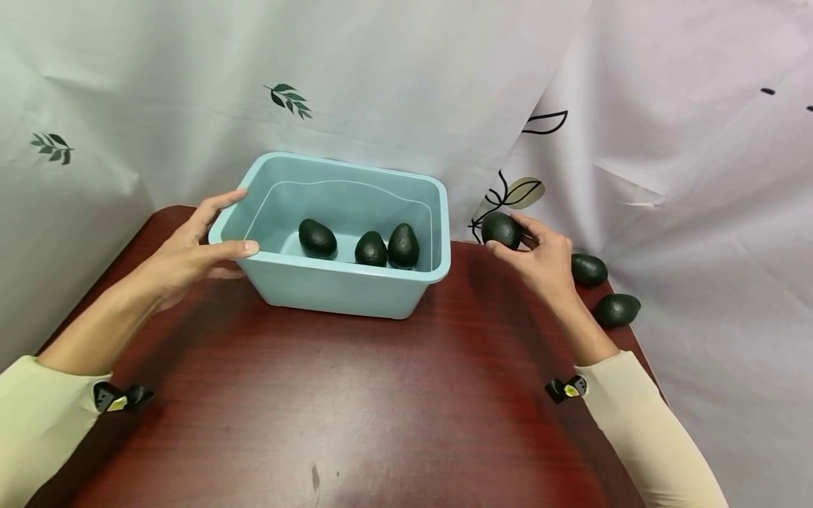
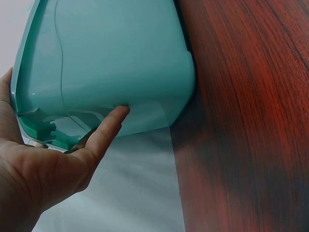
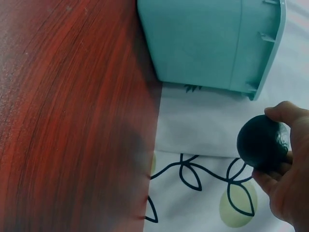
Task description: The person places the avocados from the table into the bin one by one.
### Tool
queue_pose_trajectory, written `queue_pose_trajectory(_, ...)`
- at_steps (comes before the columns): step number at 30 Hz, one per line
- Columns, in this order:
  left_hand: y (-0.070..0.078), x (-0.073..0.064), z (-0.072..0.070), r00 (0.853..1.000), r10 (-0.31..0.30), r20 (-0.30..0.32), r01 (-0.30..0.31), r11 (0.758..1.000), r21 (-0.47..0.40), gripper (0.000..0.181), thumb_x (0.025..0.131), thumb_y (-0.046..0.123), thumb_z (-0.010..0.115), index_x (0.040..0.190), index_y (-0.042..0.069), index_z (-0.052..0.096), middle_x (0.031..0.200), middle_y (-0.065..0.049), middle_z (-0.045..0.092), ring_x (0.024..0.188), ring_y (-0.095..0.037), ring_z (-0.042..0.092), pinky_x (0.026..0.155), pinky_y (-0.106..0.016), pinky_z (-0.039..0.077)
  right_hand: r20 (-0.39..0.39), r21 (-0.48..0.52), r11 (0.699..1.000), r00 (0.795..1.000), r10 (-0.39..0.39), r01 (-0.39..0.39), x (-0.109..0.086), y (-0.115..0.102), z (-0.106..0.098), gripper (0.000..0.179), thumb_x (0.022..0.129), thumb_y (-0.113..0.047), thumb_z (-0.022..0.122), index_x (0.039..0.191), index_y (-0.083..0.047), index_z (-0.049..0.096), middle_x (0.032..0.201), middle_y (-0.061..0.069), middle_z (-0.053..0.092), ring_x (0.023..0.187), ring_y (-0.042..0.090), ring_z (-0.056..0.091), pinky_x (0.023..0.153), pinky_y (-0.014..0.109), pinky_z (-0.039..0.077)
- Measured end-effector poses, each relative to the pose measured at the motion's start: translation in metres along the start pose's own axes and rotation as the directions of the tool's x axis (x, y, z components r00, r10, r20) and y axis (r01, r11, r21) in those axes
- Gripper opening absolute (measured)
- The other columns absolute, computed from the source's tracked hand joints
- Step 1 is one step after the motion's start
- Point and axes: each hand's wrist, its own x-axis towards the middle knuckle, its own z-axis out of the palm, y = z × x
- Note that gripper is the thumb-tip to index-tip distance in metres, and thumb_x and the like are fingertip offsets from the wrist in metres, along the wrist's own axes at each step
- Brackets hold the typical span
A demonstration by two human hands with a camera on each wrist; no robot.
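Observation:
A light blue plastic bin [image 1: 336,289] stands on the table, with three dark green avocados [image 1: 317,238] lying inside. At its left end, my left hand [image 1: 190,247] holds the rim, thumb on the near corner and index finger farther back. In the left wrist view one finger [image 2: 108,128] of that hand lies along the bin's outer wall. To the right of the bin, my right hand [image 1: 540,257] grips another avocado [image 1: 502,231] between thumb and fingers, above the table's back edge. The right wrist view shows this avocado [image 3: 262,143] apart from the bin's wall.
Beyond my right hand, two more avocados [image 1: 588,270] lie near the right edge of the dark red wooden table [image 1: 356,395]. A pale curtain [image 1: 394,77] with leaf prints hangs behind the table and along its sides.

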Motion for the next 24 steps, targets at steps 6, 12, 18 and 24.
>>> queue_pose_trajectory(6,0.000,0.000,0.000,1.000,0.005,-0.001,-0.005,1.000,0.008,0.082,0.102,0.021,0.066,0.161,0.051,0.017,0.165,0.000,0.017,0.137,-0.027,0.040,0.083,-0.031,0.063,-0.009,0.037,0.998,0.999,-0.043,0.043,0.000,-0.005,0.001,0.064,0.077,-0.028,0.094,0.136,-0.018,0.070,0.131,0.009,0.072,0.110,0.025,0.076,0.086,0.016,0.060)
queue_pose_trajectory(12,0.001,0.000,0.000,1.000,0.007,-0.004,-0.007,1.000,0.019,0.082,0.102,0.022,0.066,0.161,0.052,0.017,0.165,0.000,0.017,0.136,-0.025,0.039,0.083,-0.030,0.063,-0.026,0.064,0.995,0.997,-0.073,0.075,0.001,-0.011,0.002,0.064,0.076,-0.022,0.094,0.135,-0.015,0.071,0.131,0.008,0.073,0.114,0.023,0.075,0.093,0.020,0.059)
queue_pose_trajectory(18,0.000,0.000,0.000,1.000,0.004,-0.002,-0.004,1.000,0.018,0.082,0.102,0.023,0.066,0.161,0.052,0.017,0.165,-0.001,0.018,0.134,-0.022,0.040,0.084,-0.031,0.063,-0.032,0.069,0.994,0.996,-0.082,0.084,0.001,-0.016,0.003,0.065,0.075,-0.019,0.095,0.135,-0.012,0.070,0.131,0.011,0.072,0.115,0.024,0.075,0.093,0.024,0.060)
queue_pose_trajectory(24,-0.001,0.000,-0.001,1.000,0.005,-0.001,-0.005,1.000,0.013,0.082,0.102,0.023,0.066,0.161,0.052,0.017,0.165,-0.001,0.018,0.134,-0.022,0.040,0.084,-0.031,0.063,-0.035,0.086,0.991,0.995,-0.098,0.101,0.000,-0.022,0.004,0.066,0.076,-0.023,0.094,0.135,-0.008,0.070,0.130,0.010,0.073,0.115,0.022,0.075,0.093,0.023,0.060)
